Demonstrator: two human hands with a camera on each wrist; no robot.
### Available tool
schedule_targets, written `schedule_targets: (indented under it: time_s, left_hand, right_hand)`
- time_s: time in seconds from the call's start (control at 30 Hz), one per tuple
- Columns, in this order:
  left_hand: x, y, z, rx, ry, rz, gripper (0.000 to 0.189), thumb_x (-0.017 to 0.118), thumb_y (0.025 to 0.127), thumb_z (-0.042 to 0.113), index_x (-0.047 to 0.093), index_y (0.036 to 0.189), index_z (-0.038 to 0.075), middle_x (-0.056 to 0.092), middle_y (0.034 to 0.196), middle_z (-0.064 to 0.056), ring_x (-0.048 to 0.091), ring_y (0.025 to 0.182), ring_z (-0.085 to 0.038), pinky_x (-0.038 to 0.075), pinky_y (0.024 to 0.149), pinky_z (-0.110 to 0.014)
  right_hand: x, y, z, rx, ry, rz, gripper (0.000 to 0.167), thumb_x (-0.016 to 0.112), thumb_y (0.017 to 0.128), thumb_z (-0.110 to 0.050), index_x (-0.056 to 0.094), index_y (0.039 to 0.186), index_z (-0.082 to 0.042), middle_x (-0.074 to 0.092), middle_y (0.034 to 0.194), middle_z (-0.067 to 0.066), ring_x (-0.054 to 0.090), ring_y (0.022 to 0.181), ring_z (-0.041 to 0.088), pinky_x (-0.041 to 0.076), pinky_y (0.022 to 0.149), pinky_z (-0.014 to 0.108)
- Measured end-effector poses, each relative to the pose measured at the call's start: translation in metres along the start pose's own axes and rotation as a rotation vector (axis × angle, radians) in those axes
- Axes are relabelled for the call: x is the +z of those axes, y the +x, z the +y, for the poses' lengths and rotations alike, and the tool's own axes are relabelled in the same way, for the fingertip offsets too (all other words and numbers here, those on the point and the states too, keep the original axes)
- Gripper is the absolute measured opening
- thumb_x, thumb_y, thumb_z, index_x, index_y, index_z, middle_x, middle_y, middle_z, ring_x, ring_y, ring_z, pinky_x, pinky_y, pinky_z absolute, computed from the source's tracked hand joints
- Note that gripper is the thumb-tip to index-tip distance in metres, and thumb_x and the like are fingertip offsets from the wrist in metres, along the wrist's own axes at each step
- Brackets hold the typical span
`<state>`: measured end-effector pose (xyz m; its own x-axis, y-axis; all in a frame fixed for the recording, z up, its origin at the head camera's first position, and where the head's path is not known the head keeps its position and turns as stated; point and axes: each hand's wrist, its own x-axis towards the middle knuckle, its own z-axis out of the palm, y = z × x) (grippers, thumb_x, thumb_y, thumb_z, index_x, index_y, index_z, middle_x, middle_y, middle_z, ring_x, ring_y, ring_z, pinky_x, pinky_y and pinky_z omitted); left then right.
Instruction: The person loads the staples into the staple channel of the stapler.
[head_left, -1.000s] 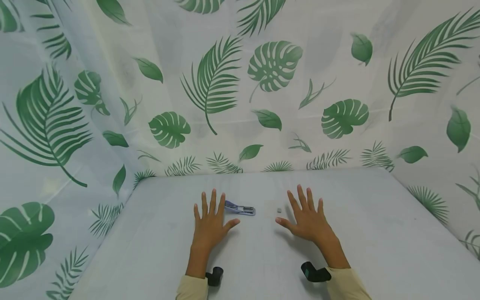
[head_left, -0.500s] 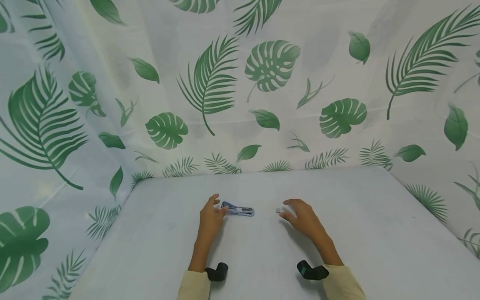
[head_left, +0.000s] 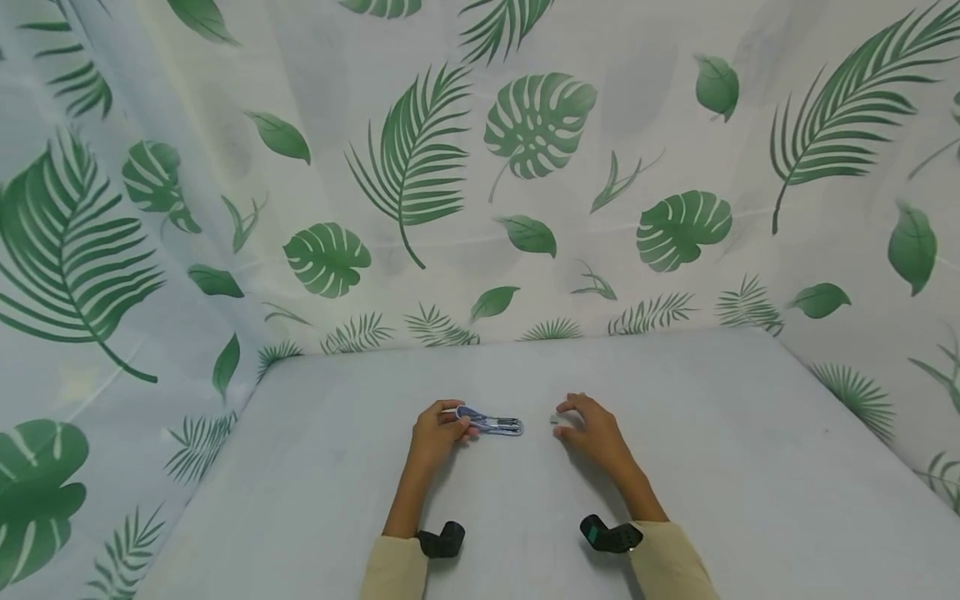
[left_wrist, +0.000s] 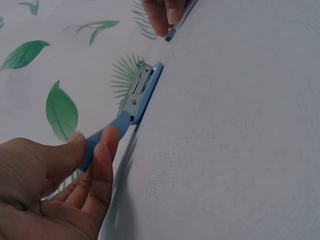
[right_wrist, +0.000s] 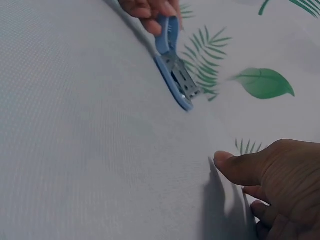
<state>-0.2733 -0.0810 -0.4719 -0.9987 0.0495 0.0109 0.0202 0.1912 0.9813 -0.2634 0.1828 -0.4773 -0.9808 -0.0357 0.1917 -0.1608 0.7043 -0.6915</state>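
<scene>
My left hand (head_left: 435,435) pinched blue stapler (head_left: 501,426), right hand (head_left: 597,433) fingers apart by small grey piece (left_wrist: 170,34), leaf-print curtain (head_left: 480,267) stood behind.

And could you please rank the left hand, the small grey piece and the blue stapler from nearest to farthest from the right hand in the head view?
1. Small grey piece: just left of the right hand.
2. Blue stapler: farther left.
3. Left hand: farthest left, gripping the stapler.

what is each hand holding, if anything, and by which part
The left hand holds the blue stapler by its handle end. Whether the right hand grips the small grey piece cannot be told.
</scene>
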Motion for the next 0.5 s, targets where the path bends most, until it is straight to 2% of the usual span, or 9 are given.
schedule_targets:
  time_s: [0.1, 0.27, 0.5]
  left_hand:
    - [0.003, -0.001, 0.000, 0.008, -0.007, -0.053, 0.036, 0.064, 0.092, 0.004, 0.056, 0.126, -0.005, 0.069, 0.105, -0.022, 0.074, 0.084, -0.025, 0.058, 0.072, -0.027]
    - [0.006, -0.006, 0.001, 0.028, 0.039, -0.119, 0.038, 0.066, 0.093, 0.008, 0.056, 0.127, -0.004, 0.069, 0.107, -0.021, 0.073, 0.090, -0.027, 0.057, 0.079, -0.030]
    - [0.006, -0.009, 0.001, 0.042, 0.106, -0.135, 0.041, 0.068, 0.092, 0.013, 0.055, 0.128, -0.003, 0.069, 0.109, -0.020, 0.072, 0.094, -0.026, 0.056, 0.084, -0.034]
  right_hand:
    - [0.004, 0.004, 0.000, 0.023, 0.001, 0.004, 0.026, 0.074, 0.084, -0.008, 0.066, 0.108, -0.001, 0.049, 0.143, 0.026, 0.031, 0.142, 0.045, 0.025, 0.117, 0.055]
    - [0.008, 0.005, -0.003, 0.054, -0.013, 0.020, 0.024, 0.074, 0.084, -0.007, 0.066, 0.106, -0.002, 0.048, 0.144, 0.025, 0.029, 0.144, 0.044, 0.024, 0.117, 0.055]
    - [0.012, 0.004, -0.004, 0.070, 0.006, 0.055, 0.020, 0.073, 0.085, -0.005, 0.066, 0.103, -0.002, 0.050, 0.143, 0.025, 0.030, 0.144, 0.043, 0.024, 0.116, 0.056]
